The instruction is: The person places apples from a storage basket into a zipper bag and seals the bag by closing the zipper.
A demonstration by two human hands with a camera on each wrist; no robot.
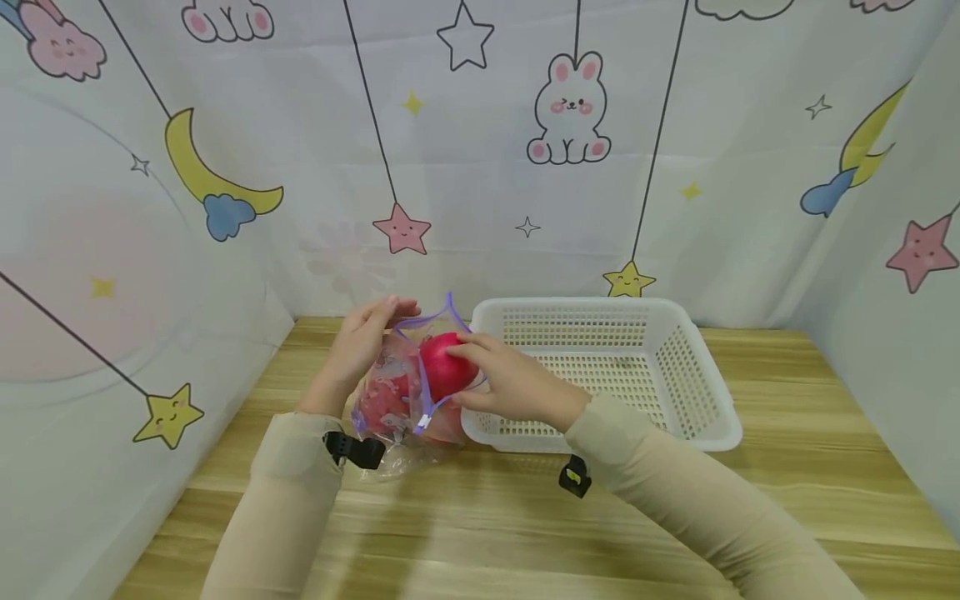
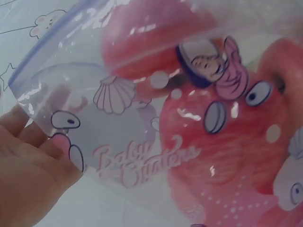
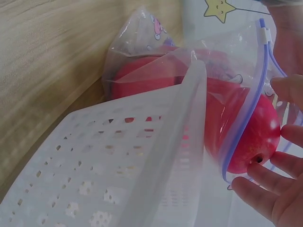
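Observation:
A clear zip bag [image 1: 389,364] with a purple zip edge and printed sea figures stands on the table. Several red apples [image 2: 222,137] show through its plastic. One red apple [image 1: 442,367] sits at the bag's open mouth, partly out. My right hand [image 1: 517,385] holds this apple, fingertips spread about its end; the right wrist view shows the fingers [image 3: 272,184] by its hollow. My left hand [image 1: 356,350] holds the bag's left side near the zip edge. In the left wrist view its fingers [image 2: 28,137] are at the plastic, tips partly behind it.
A white perforated plastic basket [image 1: 600,442] stands right of the bag, its left rim against it. Under both is a wood-grain table [image 1: 480,533]. White curtains [image 1: 480,167] printed with stars, moons and rabbits hang at the back and sides.

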